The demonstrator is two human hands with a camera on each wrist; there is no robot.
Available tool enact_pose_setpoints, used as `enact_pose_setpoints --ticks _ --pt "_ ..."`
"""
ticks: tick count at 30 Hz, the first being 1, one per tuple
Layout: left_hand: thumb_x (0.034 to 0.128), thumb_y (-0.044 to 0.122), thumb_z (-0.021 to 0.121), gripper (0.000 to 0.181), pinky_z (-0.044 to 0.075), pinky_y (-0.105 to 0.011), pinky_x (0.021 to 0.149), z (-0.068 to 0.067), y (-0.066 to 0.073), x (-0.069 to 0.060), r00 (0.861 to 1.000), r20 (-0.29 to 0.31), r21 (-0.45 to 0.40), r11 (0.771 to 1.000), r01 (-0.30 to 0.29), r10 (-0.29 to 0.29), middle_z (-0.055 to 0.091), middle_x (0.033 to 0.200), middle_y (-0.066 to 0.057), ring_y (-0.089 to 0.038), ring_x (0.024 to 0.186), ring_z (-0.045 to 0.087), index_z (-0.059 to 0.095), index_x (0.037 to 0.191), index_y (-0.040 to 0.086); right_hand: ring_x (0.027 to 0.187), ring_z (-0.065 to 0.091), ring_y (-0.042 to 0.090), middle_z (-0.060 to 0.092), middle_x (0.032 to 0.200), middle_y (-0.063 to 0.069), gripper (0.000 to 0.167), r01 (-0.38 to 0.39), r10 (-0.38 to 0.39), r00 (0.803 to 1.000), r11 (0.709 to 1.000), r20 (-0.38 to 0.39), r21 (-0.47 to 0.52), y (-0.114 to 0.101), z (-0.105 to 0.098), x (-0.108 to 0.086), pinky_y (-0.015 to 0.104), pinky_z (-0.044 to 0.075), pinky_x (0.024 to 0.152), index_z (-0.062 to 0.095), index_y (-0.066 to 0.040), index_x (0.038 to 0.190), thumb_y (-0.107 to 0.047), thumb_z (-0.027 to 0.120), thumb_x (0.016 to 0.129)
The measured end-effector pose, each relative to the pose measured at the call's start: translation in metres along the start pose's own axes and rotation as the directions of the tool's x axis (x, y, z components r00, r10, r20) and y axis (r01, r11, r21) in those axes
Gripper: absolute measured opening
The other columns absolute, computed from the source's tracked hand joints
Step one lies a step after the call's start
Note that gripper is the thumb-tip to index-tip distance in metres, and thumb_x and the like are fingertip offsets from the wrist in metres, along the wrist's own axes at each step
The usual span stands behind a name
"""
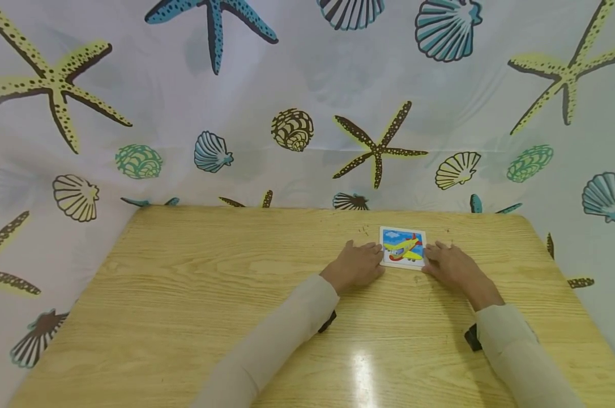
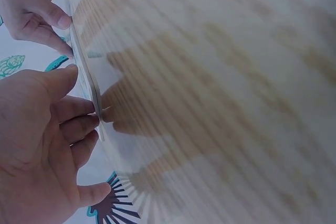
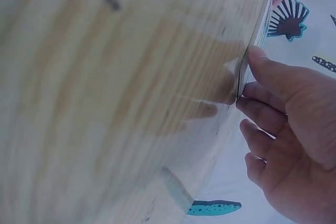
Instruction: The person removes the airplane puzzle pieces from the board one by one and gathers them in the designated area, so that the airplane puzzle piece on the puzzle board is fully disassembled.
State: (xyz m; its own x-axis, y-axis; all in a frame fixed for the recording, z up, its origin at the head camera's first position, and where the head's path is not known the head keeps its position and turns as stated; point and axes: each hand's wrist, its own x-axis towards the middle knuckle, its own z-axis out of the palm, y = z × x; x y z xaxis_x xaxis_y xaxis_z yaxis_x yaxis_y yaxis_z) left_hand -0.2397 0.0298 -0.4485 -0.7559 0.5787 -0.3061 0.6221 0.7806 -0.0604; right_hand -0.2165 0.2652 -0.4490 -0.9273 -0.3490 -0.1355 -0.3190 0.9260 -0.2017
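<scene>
A small rectangular picture puzzle board [image 1: 403,248] with a white border shows a yellow and red airplane on blue. It lies flat, or nearly so, towards the far side of the table. My left hand [image 1: 357,264] holds its left edge, the thumb and bent fingers at the side. On the opposite edge, my right hand [image 1: 452,267] grips in the same way. From the left wrist, the thin side of the board [image 2: 90,85] appears against the fingertips. The right wrist view shows the thumb and fingers of the right hand [image 3: 294,114] at the board's edge.
The wooden table [image 1: 210,283] extends widely to the left and towards me. Behind it hangs a white cloth [image 1: 307,85] printed with starfish and shells, meeting the table's far edge. Tiny reddish specks [image 1: 364,230] mark the wood near the board.
</scene>
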Motion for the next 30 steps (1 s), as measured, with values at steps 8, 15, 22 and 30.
enact_pose_setpoints --ticks 8,15,22,30 --pt "0.1027 0.045 0.029 0.053 0.023 -0.049 0.116 0.004 -0.003 -0.007 1.0 0.011 0.004 1.0 -0.007 0.007 0.025 0.158 0.006 -0.01 0.146 0.021 0.029 0.15 0.021 0.134 0.037 0.043 0.046 0.141 0.023 0.051 0.022 -0.022 1.0 0.999 -0.018 -0.031 -0.006 0.002 -0.001 0.058 0.028 0.109 0.049 0.003 0.135 -0.027 0.058 0.094" --pt "0.1024 0.045 0.029 0.054 0.024 -0.049 0.116 0.006 -0.007 -0.014 1.0 0.02 -0.003 1.0 -0.016 0.016 0.025 0.157 0.006 -0.011 0.146 0.022 0.03 0.15 0.02 0.133 0.039 0.043 0.05 0.138 0.024 0.051 0.046 -0.048 0.998 0.998 -0.039 -0.051 -0.013 0.004 -0.002 0.058 0.029 0.109 0.051 0.003 0.133 -0.028 0.06 0.093" --pt "0.1016 0.046 0.032 0.055 0.026 -0.049 0.115 0.006 -0.01 -0.023 0.999 0.044 -0.022 1.0 -0.009 0.01 0.025 0.158 0.006 -0.01 0.146 0.023 0.03 0.15 0.02 0.133 0.04 0.044 0.053 0.135 0.023 0.049 0.079 -0.082 0.995 0.995 -0.057 -0.058 -0.02 0.006 -0.004 0.057 0.031 0.108 0.054 0.004 0.13 -0.027 0.061 0.092" --pt "0.1013 0.047 0.033 0.056 0.026 -0.05 0.115 0.01 -0.014 -0.036 0.999 0.025 -0.03 0.999 -0.025 0.026 0.025 0.157 0.005 -0.011 0.146 0.022 0.031 0.149 0.018 0.132 0.041 0.044 0.053 0.135 0.024 0.048 0.112 -0.116 0.991 0.992 -0.07 -0.049 -0.029 0.009 -0.008 0.057 0.032 0.107 0.054 0.005 0.13 -0.025 0.06 0.093"
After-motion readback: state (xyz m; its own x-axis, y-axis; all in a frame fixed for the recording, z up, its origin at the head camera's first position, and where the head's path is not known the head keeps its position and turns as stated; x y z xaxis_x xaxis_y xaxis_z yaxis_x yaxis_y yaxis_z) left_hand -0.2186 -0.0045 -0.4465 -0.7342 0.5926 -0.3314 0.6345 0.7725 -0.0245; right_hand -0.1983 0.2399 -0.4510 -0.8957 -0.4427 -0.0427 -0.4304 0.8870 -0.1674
